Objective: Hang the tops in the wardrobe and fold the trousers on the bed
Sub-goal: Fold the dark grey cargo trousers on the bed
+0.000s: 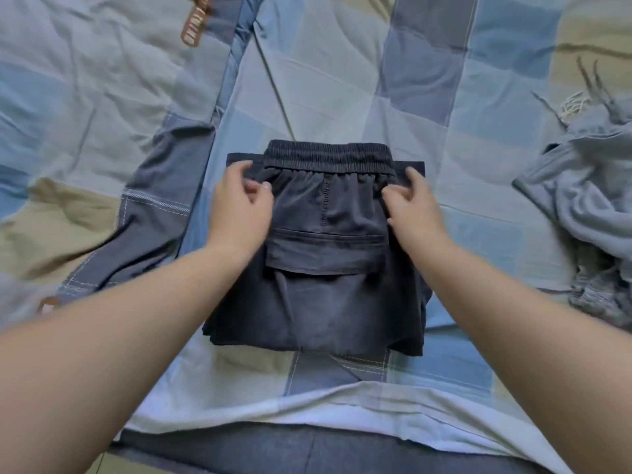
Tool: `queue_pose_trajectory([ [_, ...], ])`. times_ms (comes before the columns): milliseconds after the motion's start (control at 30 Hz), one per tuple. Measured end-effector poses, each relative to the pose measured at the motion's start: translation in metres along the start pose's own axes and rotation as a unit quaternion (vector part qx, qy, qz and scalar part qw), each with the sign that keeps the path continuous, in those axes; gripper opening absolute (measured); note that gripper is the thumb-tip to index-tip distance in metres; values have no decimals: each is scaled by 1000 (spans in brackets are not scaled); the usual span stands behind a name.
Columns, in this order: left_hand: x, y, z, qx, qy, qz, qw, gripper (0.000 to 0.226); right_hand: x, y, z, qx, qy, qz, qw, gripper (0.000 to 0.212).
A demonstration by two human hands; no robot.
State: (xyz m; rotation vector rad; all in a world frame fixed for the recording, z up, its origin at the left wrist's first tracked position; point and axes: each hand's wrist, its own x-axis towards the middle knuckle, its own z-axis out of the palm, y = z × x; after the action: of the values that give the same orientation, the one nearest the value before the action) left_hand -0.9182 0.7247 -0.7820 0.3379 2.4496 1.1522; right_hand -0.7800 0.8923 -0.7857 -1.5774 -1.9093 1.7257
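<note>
Dark grey trousers (328,295) lie folded into a compact rectangle in the middle of the bed, elastic waistband at the far edge and a flapped pocket facing up. My left hand (239,206) rests on the left side of the upper fold, fingers curled on the fabric near the waistband. My right hand (417,206) rests on the right side at the same height, fingertips pinching the cloth edge. A second pair of blue-grey trousers with white stitching (160,213) lies spread under and left of the folded pair, one end showing at the near side.
The bed carries a checked blue, grey and beige sheet (342,80). A crumpled light blue-grey garment with drawstrings (588,200) lies at the right edge. Another pale garment with a brown label (195,29) lies at the far left. A white cloth edge (307,415) crosses the near side.
</note>
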Motion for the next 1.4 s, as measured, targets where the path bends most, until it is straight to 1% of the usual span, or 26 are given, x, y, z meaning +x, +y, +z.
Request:
queue_pose_trajectory([
  [33,-6,-4,3,109,-6,128,986,46,-5,6,5,-142,7,-125,982,61],
  [67,-12,-9,8,202,-29,232,951,52,-11,12,10,-253,2,-237,938,62],
  [100,-17,-14,14,271,-61,303,912,58,-16,17,15,-334,-12,-310,890,64],
  [133,-20,-18,21,316,-92,342,880,62,-19,22,21,-391,-24,-349,851,67],
  [167,-22,-23,27,352,-119,353,859,65,-20,27,27,-433,-35,-367,823,70],
  [200,-22,-28,34,385,-140,341,846,69,-18,34,33,-471,-44,-372,798,72],
  [300,-16,-50,43,450,-143,291,832,75,-5,53,36,-549,-58,-393,735,75],
  [333,-13,-57,46,458,-138,291,829,76,2,61,34,-556,-55,-404,725,74],
  [467,-2,-81,58,431,-119,332,831,74,29,91,23,-547,-42,-434,715,69],
  [533,1,-87,63,426,-115,341,830,73,36,98,20,-546,-59,-421,722,68],
  [633,0,-82,59,423,-135,324,835,74,37,90,19,-546,-89,-404,728,71],
  [700,-3,-74,46,424,-134,306,842,76,26,79,12,-523,-92,-394,750,78],
  [733,-5,-72,38,422,-120,284,853,77,20,75,5,-508,-78,-384,767,83],
  [800,-12,-72,21,399,-87,200,891,83,11,75,-18,-482,-33,-331,811,91],
  [833,-18,-75,12,377,-70,144,912,89,5,79,-32,-462,-15,-275,843,94],
  [867,-24,-80,3,335,-54,85,937,95,1,85,-45,-418,-10,-199,887,95],
  [900,-28,-85,-5,273,-43,27,961,101,-3,90,-55,-341,-14,-118,932,94],
  [933,-31,-88,-12,211,-39,-23,977,104,-7,93,-61,-248,-20,-44,968,89],
  [967,-33,-91,-17,160,-43,-60,984,105,-11,95,-63,-154,-25,13,988,79],
  [1033,-31,-93,-21,85,-64,-118,987,97,-13,99,-56,-12,-46,66,997,46],
  [1067,-28,-91,-20,41,-76,-149,985,85,-12,99,-50,33,-70,79,994,33],
  [1133,-23,-85,-16,-72,-106,-198,972,57,-9,94,-38,83,-134,96,983,25],
  [1167,-21,-83,-16,-112,-119,-212,963,52,-8,93,-33,88,-163,91,978,21],
  [1200,-19,-80,-16,-137,-132,-224,956,54,-6,91,-29,89,-182,79,976,19],
  [1300,-16,-77,-19,-163,-170,-256,938,69,-6,91,-25,77,-168,57,981,26],
  [1400,-24,-67,-20,-166,-166,-228,945,74,-15,93,-36,72,-132,52,987,47],
])
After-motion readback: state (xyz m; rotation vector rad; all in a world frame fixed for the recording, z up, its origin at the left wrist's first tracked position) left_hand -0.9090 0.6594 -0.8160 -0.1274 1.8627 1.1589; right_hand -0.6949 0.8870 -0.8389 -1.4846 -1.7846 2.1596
